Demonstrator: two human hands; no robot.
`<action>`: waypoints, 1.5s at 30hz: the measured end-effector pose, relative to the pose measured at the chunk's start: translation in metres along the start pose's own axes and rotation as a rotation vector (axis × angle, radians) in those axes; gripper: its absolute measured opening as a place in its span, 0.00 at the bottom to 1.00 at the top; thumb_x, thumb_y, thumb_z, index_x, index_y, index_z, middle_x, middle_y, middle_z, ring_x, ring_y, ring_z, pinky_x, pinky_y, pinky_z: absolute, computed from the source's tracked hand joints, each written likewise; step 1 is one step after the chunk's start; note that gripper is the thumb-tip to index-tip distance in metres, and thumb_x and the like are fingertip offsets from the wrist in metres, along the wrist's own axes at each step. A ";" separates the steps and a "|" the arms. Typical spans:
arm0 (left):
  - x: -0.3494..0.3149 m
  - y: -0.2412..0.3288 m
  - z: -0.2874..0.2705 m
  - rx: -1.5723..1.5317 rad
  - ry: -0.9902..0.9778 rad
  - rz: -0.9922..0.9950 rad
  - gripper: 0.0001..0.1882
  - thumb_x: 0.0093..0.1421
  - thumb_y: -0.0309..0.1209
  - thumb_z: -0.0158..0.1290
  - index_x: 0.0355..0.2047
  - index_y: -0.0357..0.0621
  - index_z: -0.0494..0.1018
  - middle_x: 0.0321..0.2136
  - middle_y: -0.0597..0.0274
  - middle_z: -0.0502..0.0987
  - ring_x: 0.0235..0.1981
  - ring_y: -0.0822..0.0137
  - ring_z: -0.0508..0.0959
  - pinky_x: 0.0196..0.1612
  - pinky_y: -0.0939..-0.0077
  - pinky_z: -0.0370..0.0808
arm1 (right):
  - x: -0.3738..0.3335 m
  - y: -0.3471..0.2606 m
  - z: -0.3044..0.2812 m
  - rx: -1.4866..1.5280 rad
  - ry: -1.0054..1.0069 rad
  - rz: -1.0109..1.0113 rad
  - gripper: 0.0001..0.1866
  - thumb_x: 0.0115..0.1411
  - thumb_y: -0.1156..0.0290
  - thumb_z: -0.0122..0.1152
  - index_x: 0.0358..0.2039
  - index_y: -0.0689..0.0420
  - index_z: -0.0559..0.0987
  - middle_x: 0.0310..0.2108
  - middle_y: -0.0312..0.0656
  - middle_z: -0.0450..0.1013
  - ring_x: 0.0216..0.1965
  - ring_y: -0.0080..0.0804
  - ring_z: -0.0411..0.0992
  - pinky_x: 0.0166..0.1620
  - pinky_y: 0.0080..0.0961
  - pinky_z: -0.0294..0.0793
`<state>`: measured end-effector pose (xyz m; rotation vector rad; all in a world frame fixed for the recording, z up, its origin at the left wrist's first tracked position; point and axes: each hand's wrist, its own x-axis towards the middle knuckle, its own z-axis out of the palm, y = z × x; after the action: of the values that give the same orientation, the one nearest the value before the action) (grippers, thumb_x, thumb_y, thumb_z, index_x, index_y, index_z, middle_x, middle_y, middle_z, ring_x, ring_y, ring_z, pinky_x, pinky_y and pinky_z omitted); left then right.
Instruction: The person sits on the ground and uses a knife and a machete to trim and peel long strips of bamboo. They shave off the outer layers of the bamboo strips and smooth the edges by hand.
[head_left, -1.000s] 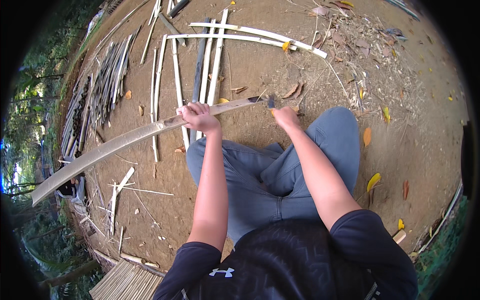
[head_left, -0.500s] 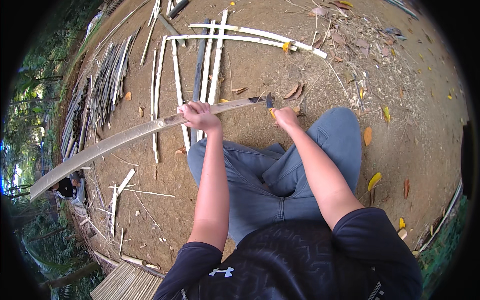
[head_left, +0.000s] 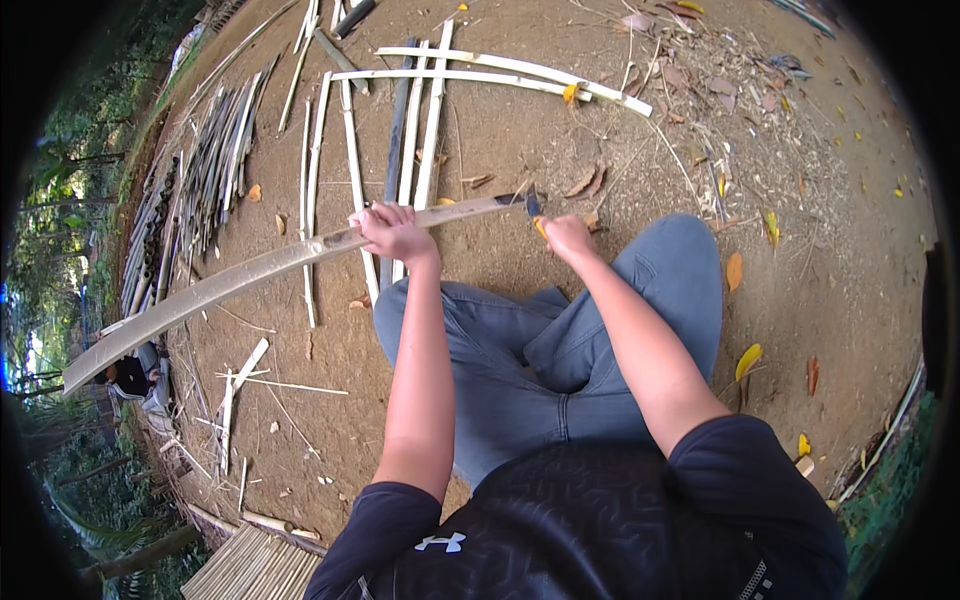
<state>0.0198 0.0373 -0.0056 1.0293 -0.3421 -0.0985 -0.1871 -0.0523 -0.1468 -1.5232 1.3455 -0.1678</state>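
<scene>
A long split bamboo strip (head_left: 220,283) slants across the view, from the far left up to its dark end near my right hand. My left hand (head_left: 398,238) is closed around it, not far from that dark end. In my right hand (head_left: 568,240) is a knife (head_left: 533,207) with an orange handle and a dark blade. My fingers wrap its handle, and the blade stands against the tip of the strip; whether it has bitten in is too small to tell. I sit cross-legged on the ground, with both forearms above my legs.
Pale bamboo strips (head_left: 433,130) lie crossed on the dirt ahead. A pile of thin grey poles (head_left: 225,145) is at the far left, and a slatted bamboo panel (head_left: 250,565) at lower left. Another person (head_left: 135,378) is beyond the strip's far end. Dry leaves (head_left: 748,362) dot the right.
The knife has shifted slightly left, so its blade now meets the strip's dark end. My left hand keeps its hold, moved only a touch left.
</scene>
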 end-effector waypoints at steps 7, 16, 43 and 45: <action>0.000 0.005 0.010 -0.017 -0.003 -0.014 0.14 0.66 0.36 0.35 0.22 0.53 0.49 0.12 0.72 0.49 0.14 0.77 0.49 0.18 0.77 0.52 | 0.002 -0.007 -0.001 0.001 0.027 0.009 0.25 0.62 0.54 0.55 0.20 0.62 0.81 0.19 0.48 0.77 0.23 0.39 0.78 0.36 0.37 0.74; 0.002 0.003 0.003 -0.003 0.017 -0.019 0.15 0.66 0.35 0.32 0.20 0.54 0.48 0.12 0.72 0.49 0.14 0.75 0.49 0.18 0.76 0.53 | -0.005 -0.003 0.010 0.108 0.038 0.076 0.23 0.65 0.56 0.53 0.22 0.63 0.81 0.15 0.45 0.74 0.18 0.33 0.74 0.25 0.33 0.73; -0.002 0.001 -0.003 -0.060 -0.040 -0.028 0.11 0.67 0.34 0.33 0.25 0.54 0.50 0.12 0.73 0.51 0.13 0.78 0.50 0.17 0.80 0.50 | -0.017 -0.031 -0.014 -0.119 0.040 0.135 0.26 0.61 0.49 0.54 0.36 0.63 0.83 0.40 0.57 0.78 0.45 0.55 0.77 0.49 0.45 0.73; -0.001 0.003 -0.003 -0.040 -0.022 -0.016 0.12 0.66 0.33 0.34 0.23 0.54 0.49 0.12 0.73 0.50 0.13 0.78 0.49 0.17 0.79 0.51 | -0.020 -0.033 -0.018 -0.160 -0.049 0.066 0.25 0.61 0.50 0.55 0.36 0.63 0.83 0.40 0.58 0.78 0.45 0.55 0.77 0.48 0.45 0.74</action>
<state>0.0194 0.0421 -0.0045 0.9923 -0.3508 -0.1310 -0.1852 -0.0532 -0.1040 -1.6025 1.3953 0.0196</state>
